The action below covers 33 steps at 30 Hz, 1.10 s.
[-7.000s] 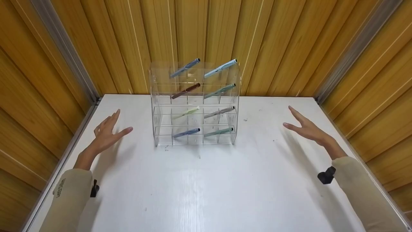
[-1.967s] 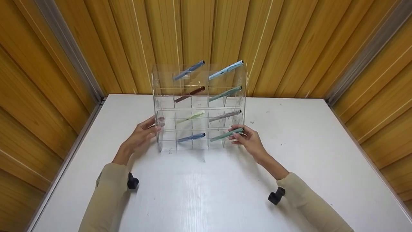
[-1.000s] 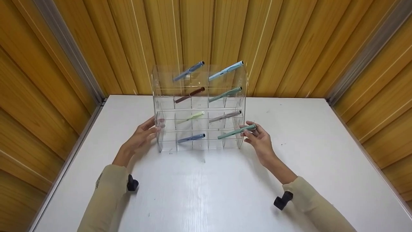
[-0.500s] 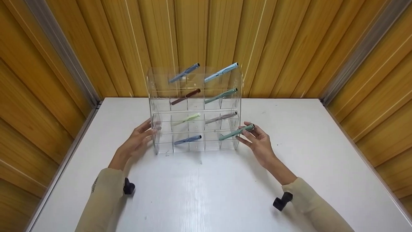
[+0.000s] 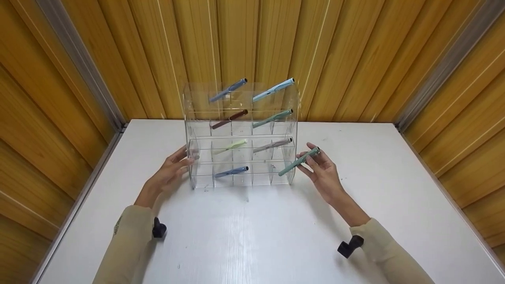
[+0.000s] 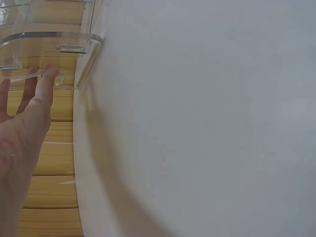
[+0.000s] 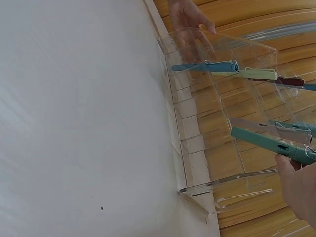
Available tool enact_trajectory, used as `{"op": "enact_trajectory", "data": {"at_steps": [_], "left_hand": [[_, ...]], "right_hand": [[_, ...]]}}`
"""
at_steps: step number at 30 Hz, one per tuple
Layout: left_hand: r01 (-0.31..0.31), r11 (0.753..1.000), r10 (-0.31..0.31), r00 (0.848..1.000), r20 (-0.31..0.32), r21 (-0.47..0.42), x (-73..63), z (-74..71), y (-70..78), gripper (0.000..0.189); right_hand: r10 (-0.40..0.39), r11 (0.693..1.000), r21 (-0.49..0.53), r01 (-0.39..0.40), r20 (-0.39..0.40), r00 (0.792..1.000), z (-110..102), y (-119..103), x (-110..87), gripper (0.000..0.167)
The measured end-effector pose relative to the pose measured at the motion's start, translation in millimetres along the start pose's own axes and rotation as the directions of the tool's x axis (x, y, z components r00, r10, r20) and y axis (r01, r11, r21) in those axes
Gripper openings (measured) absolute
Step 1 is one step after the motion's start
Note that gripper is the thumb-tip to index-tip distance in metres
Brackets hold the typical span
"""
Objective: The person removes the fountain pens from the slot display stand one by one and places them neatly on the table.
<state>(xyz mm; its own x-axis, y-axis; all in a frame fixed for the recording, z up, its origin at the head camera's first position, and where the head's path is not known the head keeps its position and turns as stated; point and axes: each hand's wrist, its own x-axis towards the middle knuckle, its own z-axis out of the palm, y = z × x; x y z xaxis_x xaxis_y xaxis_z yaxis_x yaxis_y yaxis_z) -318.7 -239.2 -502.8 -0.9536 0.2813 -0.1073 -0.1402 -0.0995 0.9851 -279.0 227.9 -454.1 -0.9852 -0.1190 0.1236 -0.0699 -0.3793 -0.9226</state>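
Note:
A clear tiered pen stand [image 5: 203, 181] stands at the back of the white table. My left hand [image 5: 167, 171] holds its left side, thumb near the front edge and fingers further back. In the left wrist view those fingertips [image 6: 48, 74] meet the clear panel. My right hand [image 5: 326, 175] pinches a green pen [image 5: 291, 166], tilted, its cap end up and right. The pen's lower end overlaps the stand's bottom right corner. Still on the stand are a blue pen [image 5: 232, 171], a pale yellow pen [image 5: 232, 146], a grey pen [image 5: 273, 144] and a dark red pen [image 5: 230, 119].
Higher on the stand lie another green pen [image 5: 273, 118], a light blue pen [image 5: 273, 90] and a second blue pen [image 5: 229, 90]. Wood-look panels [image 5: 236, 39] rise behind and on both sides. The white table [image 5: 236, 236] stretches toward the front.
Both hands came in from the sides to the stand. The right hand took the green pen from the bottom tier, drew it rightward and tilted it more steeply. The left hand stayed at the stand's side.

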Motion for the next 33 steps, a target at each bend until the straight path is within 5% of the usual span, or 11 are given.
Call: {"op": "enact_trajectory", "data": {"at_steps": [8, 33], "left_hand": [[-0.005, 0.999, 0.005, 1.000, -0.002, 0.035, 0.5, 1.5, 0.1, 0.079], [-0.034, 0.999, 0.035, 0.999, 0.036, -0.039, -1.5, 0.3, -1.5, 0.077]], "right_hand": [[0.013, 1.000, -0.022, -0.013, 0.004, 1.000, -3, -7, -1.7, 0.054], [0.093, 0.968, -0.230, -0.103, -0.054, 0.994, -37, -11, -7.8, 0.050]]}}
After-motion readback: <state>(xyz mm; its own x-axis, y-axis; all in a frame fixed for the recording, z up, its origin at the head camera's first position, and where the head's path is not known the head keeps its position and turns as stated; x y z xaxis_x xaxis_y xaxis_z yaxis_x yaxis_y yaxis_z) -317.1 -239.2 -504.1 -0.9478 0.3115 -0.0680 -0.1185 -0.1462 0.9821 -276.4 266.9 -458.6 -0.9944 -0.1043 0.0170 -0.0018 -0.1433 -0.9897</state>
